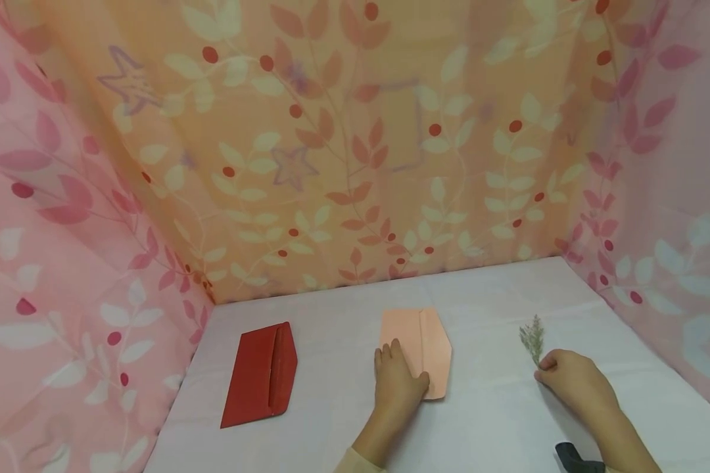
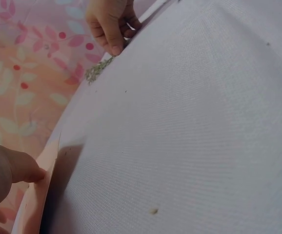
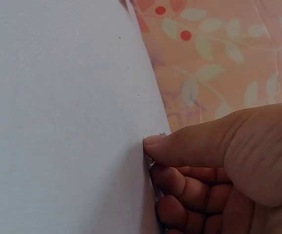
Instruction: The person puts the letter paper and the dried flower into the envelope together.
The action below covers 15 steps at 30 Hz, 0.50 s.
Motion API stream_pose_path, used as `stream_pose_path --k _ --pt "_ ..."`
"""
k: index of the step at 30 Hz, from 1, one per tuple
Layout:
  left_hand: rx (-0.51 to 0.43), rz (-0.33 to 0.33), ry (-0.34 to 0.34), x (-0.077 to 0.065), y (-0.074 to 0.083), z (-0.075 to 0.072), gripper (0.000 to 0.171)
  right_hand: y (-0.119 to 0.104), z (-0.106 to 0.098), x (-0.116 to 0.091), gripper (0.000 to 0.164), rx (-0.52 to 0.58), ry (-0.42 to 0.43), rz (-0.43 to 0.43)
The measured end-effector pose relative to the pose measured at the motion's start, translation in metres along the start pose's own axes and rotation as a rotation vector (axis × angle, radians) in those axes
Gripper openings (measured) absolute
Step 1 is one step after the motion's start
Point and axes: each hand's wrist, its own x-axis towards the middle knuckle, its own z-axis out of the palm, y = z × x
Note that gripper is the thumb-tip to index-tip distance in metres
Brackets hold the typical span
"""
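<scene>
A pale pink envelope (image 1: 434, 348) lies on the white table with its flap side to the right. My left hand (image 1: 398, 381) rests on its lower left part, fingers extended and thumb spread; in the left wrist view the thumb (image 2: 24, 167) touches the envelope (image 2: 47, 163), whose near edge casts a shadow. To the right, my right hand (image 1: 580, 384) pinches the stem of a small dried greenish sprig (image 1: 532, 336) between thumb and fingertips, low over the table. The right wrist view mostly hides the sprig behind the thumb (image 3: 194, 141).
A red envelope (image 1: 254, 378) lies on the left part of the white table (image 1: 331, 368). Leaf-patterned cloth walls (image 1: 343, 131) stand at the back and both sides. Tiny crumbs (image 2: 153, 211) dot the tablecloth. A black strap (image 1: 574, 456) shows near the right wrist.
</scene>
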Motion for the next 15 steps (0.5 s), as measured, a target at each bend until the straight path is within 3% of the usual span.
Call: stream_pose_path --k 8,15 --pt "-0.012 -0.015 -0.003 0.002 0.001 0.000 0.090 0.005 0.010 0.008 0.048 -0.027 0.131 -0.022" --pt "-0.024 -0.019 -0.011 0.000 0.004 -0.001 0.089 0.008 0.016 0.010 0.027 0.029 0.199 0.014"
